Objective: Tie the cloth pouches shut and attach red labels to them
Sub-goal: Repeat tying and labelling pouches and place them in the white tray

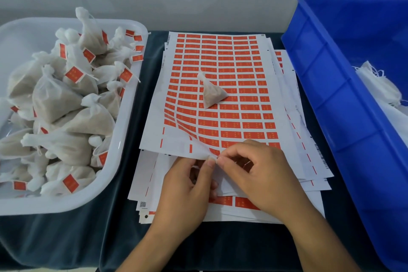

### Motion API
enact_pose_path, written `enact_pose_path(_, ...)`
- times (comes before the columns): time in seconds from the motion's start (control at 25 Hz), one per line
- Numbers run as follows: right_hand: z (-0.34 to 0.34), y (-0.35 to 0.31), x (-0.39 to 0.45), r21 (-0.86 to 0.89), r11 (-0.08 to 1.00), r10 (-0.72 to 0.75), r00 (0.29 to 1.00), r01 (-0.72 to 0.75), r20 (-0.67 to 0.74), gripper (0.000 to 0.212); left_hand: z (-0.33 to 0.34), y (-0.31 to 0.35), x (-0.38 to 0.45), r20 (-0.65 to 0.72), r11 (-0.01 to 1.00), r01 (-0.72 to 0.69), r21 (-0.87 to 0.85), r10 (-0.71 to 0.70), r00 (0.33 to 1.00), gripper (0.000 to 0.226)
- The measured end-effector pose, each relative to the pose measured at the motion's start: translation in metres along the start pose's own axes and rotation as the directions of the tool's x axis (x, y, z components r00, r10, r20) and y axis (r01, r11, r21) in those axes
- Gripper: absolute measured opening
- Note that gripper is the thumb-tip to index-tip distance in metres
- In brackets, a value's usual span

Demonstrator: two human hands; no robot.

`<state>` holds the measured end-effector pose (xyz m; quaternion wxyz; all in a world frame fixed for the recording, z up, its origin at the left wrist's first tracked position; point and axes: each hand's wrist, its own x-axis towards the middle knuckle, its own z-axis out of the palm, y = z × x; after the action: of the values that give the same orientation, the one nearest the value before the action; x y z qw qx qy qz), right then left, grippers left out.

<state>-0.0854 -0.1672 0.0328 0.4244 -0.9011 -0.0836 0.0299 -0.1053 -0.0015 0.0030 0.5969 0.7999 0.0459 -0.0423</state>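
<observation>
Head view shows, nearest to the person, the left hand (187, 185) and the right hand (258, 174) meeting at the near edge of the label sheet (231, 86). Their fingertips are pinched together on something small and thin; whether it is a red label or a pouch string cannot be told. The step in hand seems to be the labelling. One tied pouch (212, 93), without label, lies on the middle of the sheet, beyond the hands. The next move probably needs the label brought to its string. Left of the sheet, the white tub (130, 130) holds finished pouches; right of it stands the blue crate (331, 86).
</observation>
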Motion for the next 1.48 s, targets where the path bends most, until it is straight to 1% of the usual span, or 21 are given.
enact_pose_path(0.12,0.004,0.002,0.001,-0.032,0.999,0.003,1.000,-0.003,-0.018,0.008,0.001,0.000,0.000,-0.004,1.000,-0.005,0.020,0.005,1.000,0.032)
enact_pose_path(0.16,0.005,0.004,0.001,-0.034,0.999,0.010,1.000,-0.011,-0.020,0.007,0.001,0.000,-0.001,-0.001,1.000,-0.012,0.027,0.012,1.000,0.030)
enact_pose_path(0.36,0.010,0.009,0.003,-0.111,0.994,-0.003,0.998,-0.004,-0.062,0.013,-0.002,0.003,-0.001,0.010,0.999,0.025,0.021,-0.025,1.000,0.026)
enact_pose_path(0.44,0.009,0.010,0.002,-0.107,0.994,0.015,0.993,-0.027,-0.113,0.013,-0.003,0.003,-0.001,0.002,0.997,0.060,0.046,-0.060,0.998,0.019)
enact_pose_path(0.52,0.005,0.011,0.001,-0.121,0.991,0.028,0.983,-0.050,-0.179,0.016,-0.005,0.003,-0.003,-0.008,0.993,0.096,0.068,-0.096,0.995,0.020)
enact_pose_path(0.6,-0.004,0.010,-0.001,-0.066,0.996,0.051,0.973,-0.068,-0.223,0.017,-0.007,0.005,-0.005,-0.008,0.987,0.143,0.070,-0.142,0.990,0.023)
enact_pose_path(0.64,-0.009,0.008,-0.001,0.005,0.997,0.071,0.970,-0.072,-0.234,0.017,-0.008,0.006,-0.005,0.003,0.984,0.169,0.061,-0.170,0.985,0.023)
enact_pose_path(0.76,-0.025,-0.001,0.005,0.259,0.964,0.125,0.959,-0.056,-0.256,0.016,-0.013,0.013,-0.009,0.114,0.962,0.269,-0.038,-0.264,0.958,0.015)
enact_pose_path(0.84,-0.032,-0.006,0.016,0.369,0.929,0.131,0.959,-0.029,-0.252,0.015,-0.019,0.020,-0.015,0.196,0.924,0.359,-0.132,-0.331,0.923,0.013)
enact_pose_path(0.88,-0.036,-0.009,0.024,0.400,0.917,0.120,0.960,-0.010,-0.251,0.015,-0.024,0.022,-0.019,0.226,0.914,0.387,-0.124,-0.353,0.908,0.015)
enact_pose_path(0.96,-0.041,-0.013,0.041,0.437,0.899,0.090,0.961,0.035,-0.262,0.014,-0.037,0.024,-0.026,0.334,0.914,0.406,0.003,-0.383,0.861,0.021)
enact_pose_path(1.04,-0.043,-0.014,0.060,0.478,0.876,0.090,0.955,0.059,-0.282,0.015,-0.052,0.030,-0.034,0.518,0.934,0.310,0.177,-0.356,0.778,0.030)
enact_pose_path(1.08,-0.043,-0.013,0.069,0.497,0.866,0.106,0.950,0.056,-0.293,0.016,-0.059,0.036,-0.036,0.578,0.946,0.228,0.230,-0.321,0.750,0.032)
enact_pose_path(1.12,-0.041,-0.011,0.079,0.514,0.857,0.132,0.944,0.045,-0.301,0.018,-0.064,0.044,-0.037,0.601,0.955,0.161,0.250,-0.283,0.747,0.032)
enact_pose_path(1.2,-0.035,-0.007,0.096,0.519,0.855,0.188,0.926,0.010,-0.327,0.023,-0.068,0.064,-0.027,0.578,0.976,0.121,0.180,-0.205,0.790,0.030)
enact_pose_path(1.24,-0.031,-0.003,0.102,0.484,0.875,0.201,0.914,-0.006,-0.352,0.024,-0.065,0.072,-0.016,0.513,0.983,0.102,0.150,-0.165,0.842,0.027)
enact_pose_path(1.28,-0.026,0.002,0.108,0.434,0.900,0.204,0.903,-0.022,-0.377,0.022,-0.060,0.076,0.000,0.410,0.983,0.052,0.175,-0.121,0.904,0.023)
enact_pose_path(1.32,-0.022,0.007,0.110,0.393,0.919,0.210,0.892,-0.041,-0.399,0.020,-0.052,0.077,0.020,0.305,0.969,0.009,0.248,-0.087,0.948,0.023)
enact_pose_path(1.36,-0.017,0.013,0.112,0.373,0.926,0.224,0.879,-0.058,-0.421,0.017,-0.045,0.077,0.041,0.222,0.942,-0.018,0.336,-0.061,0.973,0.030)
enact_pose_path(1.44,-0.009,0.023,0.112,0.381,0.922,0.255,0.853,-0.073,-0.455,0.012,-0.034,0.071,0.081,0.104,0.875,-0.041,0.482,-0.010,0.995,0.049)
enact_pose_path(1.48,-0.007,0.028,0.111,0.384,0.920,0.261,0.845,-0.072,-0.467,0.011,-0.028,0.064,0.098,0.076,0.847,-0.049,0.530,0.010,0.997,0.057)
